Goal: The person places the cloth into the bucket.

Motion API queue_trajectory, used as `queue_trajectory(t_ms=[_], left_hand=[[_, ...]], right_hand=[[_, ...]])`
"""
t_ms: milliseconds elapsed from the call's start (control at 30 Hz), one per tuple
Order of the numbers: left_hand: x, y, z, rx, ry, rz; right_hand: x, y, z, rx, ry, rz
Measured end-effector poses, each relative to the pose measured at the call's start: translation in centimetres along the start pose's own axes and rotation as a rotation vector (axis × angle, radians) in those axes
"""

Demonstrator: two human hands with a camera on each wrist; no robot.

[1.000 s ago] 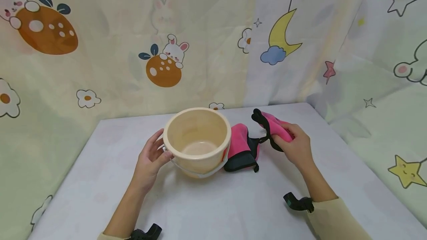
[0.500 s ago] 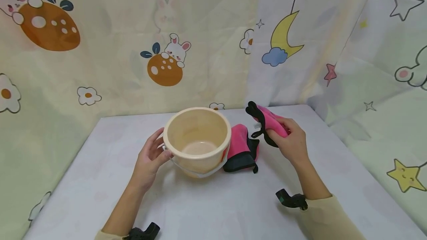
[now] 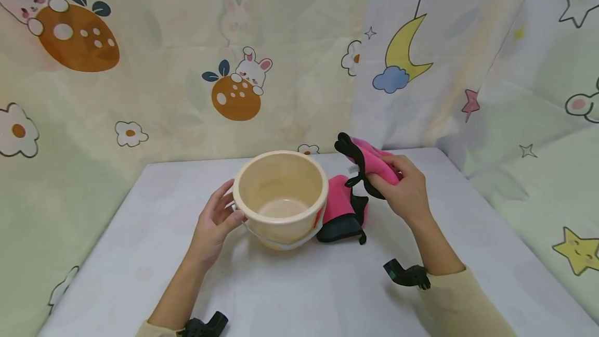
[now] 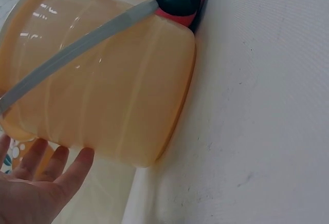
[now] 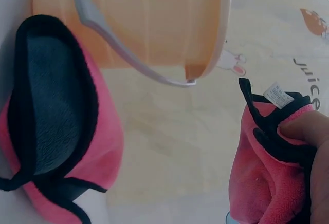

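Observation:
A cream plastic bucket (image 3: 276, 229) with a pale grey handle (image 4: 77, 49) stands upright on the white table, open side up. My left hand (image 3: 212, 228) rests against its left side, fingers spread along the wall and thumb near the rim. To the bucket's right, a pink cloth with black edging (image 3: 338, 196) sits bunched on the table, partly hidden behind the bucket. My right hand (image 3: 404, 189) grips another pink, black-edged cloth (image 3: 372, 163) above it, off the table. A black loop and white label (image 5: 278, 95) show on the held cloth in the right wrist view.
The white table (image 3: 290, 295) ends at a patterned curtain (image 3: 159, 66) behind and at the sides. Black wrist cameras sit at both sleeves, the right one (image 3: 407, 274) near the table.
My right hand has carried the held cloth leftward and slightly up, closer to the bucket. The left hand, the bucket and the other cloth keep their places.

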State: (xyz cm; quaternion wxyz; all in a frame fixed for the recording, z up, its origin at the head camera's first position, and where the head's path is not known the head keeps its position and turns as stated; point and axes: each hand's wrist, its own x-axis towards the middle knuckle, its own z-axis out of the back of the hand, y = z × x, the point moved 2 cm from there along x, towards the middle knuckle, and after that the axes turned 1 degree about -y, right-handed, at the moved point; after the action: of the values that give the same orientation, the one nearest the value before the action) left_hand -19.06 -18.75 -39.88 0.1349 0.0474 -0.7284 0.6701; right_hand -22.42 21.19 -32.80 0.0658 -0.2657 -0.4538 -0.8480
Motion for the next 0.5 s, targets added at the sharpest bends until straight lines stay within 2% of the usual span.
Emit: queue_trajectory(t_ms=[500], left_hand=[[0.0, 0.0, 0.0, 0.004, 0.007, -0.002]], right_hand=[[0.9, 4.2, -1.4, 0.047, 0.107, 0.149]])
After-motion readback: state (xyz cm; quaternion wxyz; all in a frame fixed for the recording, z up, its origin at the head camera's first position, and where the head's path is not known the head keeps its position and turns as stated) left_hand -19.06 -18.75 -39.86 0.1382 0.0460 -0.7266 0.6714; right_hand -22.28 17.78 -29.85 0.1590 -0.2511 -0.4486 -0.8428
